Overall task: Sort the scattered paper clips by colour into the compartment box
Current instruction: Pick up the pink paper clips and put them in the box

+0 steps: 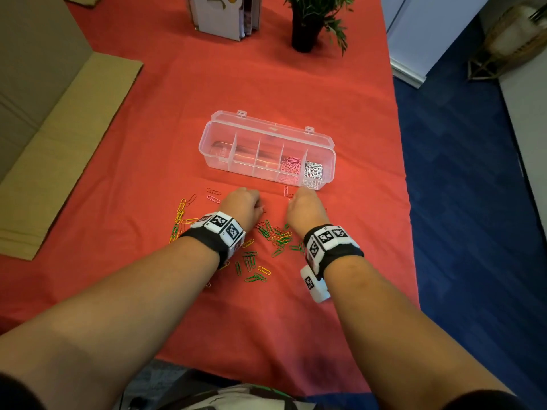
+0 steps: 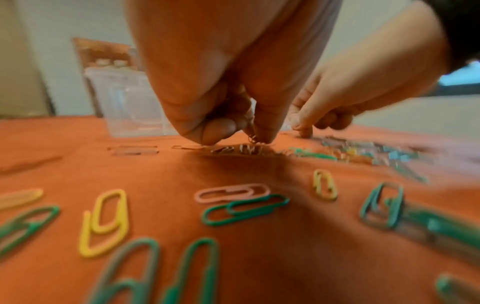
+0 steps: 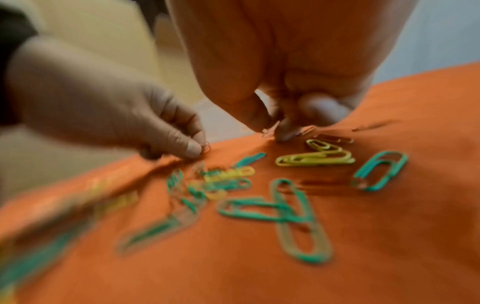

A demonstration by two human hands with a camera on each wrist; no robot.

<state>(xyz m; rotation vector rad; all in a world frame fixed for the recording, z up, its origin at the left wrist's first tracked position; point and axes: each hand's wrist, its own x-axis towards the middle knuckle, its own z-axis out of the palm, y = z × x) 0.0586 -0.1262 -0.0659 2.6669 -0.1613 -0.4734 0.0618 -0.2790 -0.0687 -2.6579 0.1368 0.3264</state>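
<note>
Two hands down among clips | left hand pinches red clip | right hand pinches another | risk: red clips vanish against red counter, get missed.

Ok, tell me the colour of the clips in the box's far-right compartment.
White, best seen in the head view: clips in the box.

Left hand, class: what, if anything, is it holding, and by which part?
The left hand pinches a reddish paper clip between thumb and fingertip, at the clip's upper end; its lower loop hangs free just above the cloth.
</note>
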